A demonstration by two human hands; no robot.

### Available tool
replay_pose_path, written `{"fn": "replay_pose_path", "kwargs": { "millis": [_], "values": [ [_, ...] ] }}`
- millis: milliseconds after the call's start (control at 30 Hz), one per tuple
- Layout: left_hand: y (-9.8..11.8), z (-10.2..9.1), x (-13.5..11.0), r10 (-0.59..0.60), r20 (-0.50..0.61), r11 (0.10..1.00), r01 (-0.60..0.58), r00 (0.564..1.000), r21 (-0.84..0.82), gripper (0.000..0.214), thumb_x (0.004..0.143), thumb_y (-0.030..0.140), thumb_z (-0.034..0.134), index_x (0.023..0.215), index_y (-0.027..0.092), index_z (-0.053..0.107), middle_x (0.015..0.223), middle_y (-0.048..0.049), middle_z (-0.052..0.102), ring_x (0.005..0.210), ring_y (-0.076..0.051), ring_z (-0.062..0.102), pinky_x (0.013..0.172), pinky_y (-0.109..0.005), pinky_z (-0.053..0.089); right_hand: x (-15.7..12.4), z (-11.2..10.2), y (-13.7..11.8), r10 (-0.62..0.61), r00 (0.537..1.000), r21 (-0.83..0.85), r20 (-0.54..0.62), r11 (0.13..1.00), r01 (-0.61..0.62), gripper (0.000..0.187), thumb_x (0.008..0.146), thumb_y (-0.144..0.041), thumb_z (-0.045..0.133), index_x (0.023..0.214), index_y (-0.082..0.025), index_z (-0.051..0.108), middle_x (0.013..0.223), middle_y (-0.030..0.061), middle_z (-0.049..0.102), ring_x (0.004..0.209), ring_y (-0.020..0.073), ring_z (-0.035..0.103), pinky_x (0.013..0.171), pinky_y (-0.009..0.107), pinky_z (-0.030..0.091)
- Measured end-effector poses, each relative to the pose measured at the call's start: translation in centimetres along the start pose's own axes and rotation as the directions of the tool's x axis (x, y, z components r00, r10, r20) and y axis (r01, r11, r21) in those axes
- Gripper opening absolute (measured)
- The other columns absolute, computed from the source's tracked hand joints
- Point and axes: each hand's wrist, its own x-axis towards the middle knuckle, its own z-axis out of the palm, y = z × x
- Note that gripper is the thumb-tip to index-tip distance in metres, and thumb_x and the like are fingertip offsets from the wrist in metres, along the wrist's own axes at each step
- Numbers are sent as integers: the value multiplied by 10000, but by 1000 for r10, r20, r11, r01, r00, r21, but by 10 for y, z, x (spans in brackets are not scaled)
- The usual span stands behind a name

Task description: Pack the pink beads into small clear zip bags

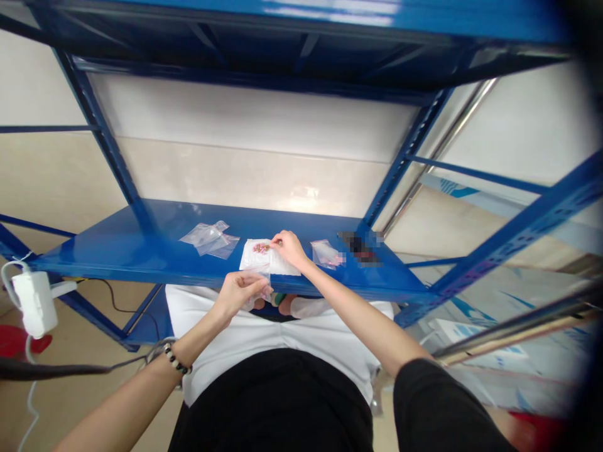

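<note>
A person's 2 bare hands work over a blue steel shelf (103, 251), with a white sheet (285, 265) lying flat on it as the central landmark. On the sheet sits a small cluster of pink beads (261, 248), though they are too small to make out singly. The right hand (289, 248) reaches over the sheet, its fingers pinched closed at the edge of the cluster; whether it holds a bead cannot be told. The left hand (240, 295) is closed around a small clear plastic bag (260, 279) just in front of the sheet, at the shelf's edge. The bag's contents are too small and blurred to tell.

Just left of the sheet lie 2 overlapping clear plastic bags (210, 240), with nothing visible inside. Just right of it lies another small clear bag (325, 253) with pinkish contents, partly blurred. Farther right of the sheet is a dark object (360, 248), pixelated and impossible to identify. A beaded bracelet (175, 359) circles the left wrist, below and left of the sheet. Well left of the sheet, a white power adapter (34, 304) hangs off the shelf by its cord.
</note>
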Motion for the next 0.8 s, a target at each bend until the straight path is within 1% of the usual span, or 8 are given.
{"fn": "replay_pose_path", "kwargs": {
  "millis": [167, 233, 333, 400, 467, 600, 700, 800],
  "values": [
    [6, 0, -2, 5, 4, 998, -5, 1000, 56, 364, 796, 457, 691, 796, 99, 752, 794, -132, 754, 611, -176, 632, 475, -233, 380, -4, 0, 0, 21, 1000, -31, -12, 999, -21, 77, 804, -172, 666, 781, -179, 740, 822, 74, 680, 807, 198, 566, 788, 311, 416],
    [5, 0, -3, 2, 7, 998, -2, 1000, 57, 372, 800, 465, 685, 813, 100, 752, 804, -131, 755, 616, -176, 632, 479, -234, 382, -3, -6, -4, 47, 998, -8, -52, 999, -47, 89, 801, -157, 655, 770, -173, 737, 819, 74, 681, 799, 197, 570, 771, 311, 421],
    [3, -1, -2, -7, 8, 999, 7, 1000, 41, 395, 801, 480, 680, 865, 96, 745, 823, -138, 756, 606, -170, 628, 474, -233, 382, -7, -21, -21, 88, 985, 155, -149, 986, -64, 76, 792, -166, 660, 766, -165, 731, 800, 59, 684, 749, 179, 578, 736, 304, 430],
    [2, 0, -1, -10, 15, 1000, 10, 1000, 30, 401, 802, 479, 681, 887, 92, 736, 830, -142, 757, 600, -165, 627, 478, -233, 387, -16, -34, -40, 64, 986, 305, -157, 952, -13, 72, 792, -214, 678, 786, -168, 733, 811, 50, 690, 739, 169, 590, 709, 293, 432],
    [0, 1, -1, -5, 30, 1000, 4, 1000, 22, 396, 808, 473, 680, 892, 89, 727, 823, -143, 756, 603, -164, 632, 490, -233, 397, -30, -47, -61, -8, 996, 404, -86, 914, 43, 107, 800, -276, 691, 816, -182, 740, 852, 49, 698, 763, 169, 604, 678, 283, 424],
    [-4, 4, -3, 1, 65, 1000, -2, 998, 12, 408, 808, 485, 680, 901, 90, 716, 802, -140, 755, 623, -184, 663, 501, -237, 420, -58, -64, -92, -125, 991, 455, 48, 886, 89, 107, 818, -298, 692, 823, -207, 747, 904, 49, 697, 839, 181, 613, 686, 282, 419],
    [-4, 5, -4, 3, 92, 1000, -3, 996, 4, 425, 793, 503, 691, 889, 90, 713, 799, -141, 753, 619, -193, 673, 500, -243, 441, -68, -67, -97, -160, 983, 478, 91, 873, 98, 112, 832, -296, 683, 798, -205, 738, 908, 47, 693, 893, 190, 610, 706, 284, 426],
    [-3, 6, -5, -20, 102, 1000, 20, 995, 1, 440, 786, 519, 690, 881, 90, 710, 781, -137, 750, 577, -186, 660, 467, -242, 438, -70, -64, -93, -157, 980, 482, 120, 873, 81, 132, 836, -316, 683, 800, -200, 734, 882, 50, 689, 852, 190, 611, 700, 293, 427]
  ]
}}
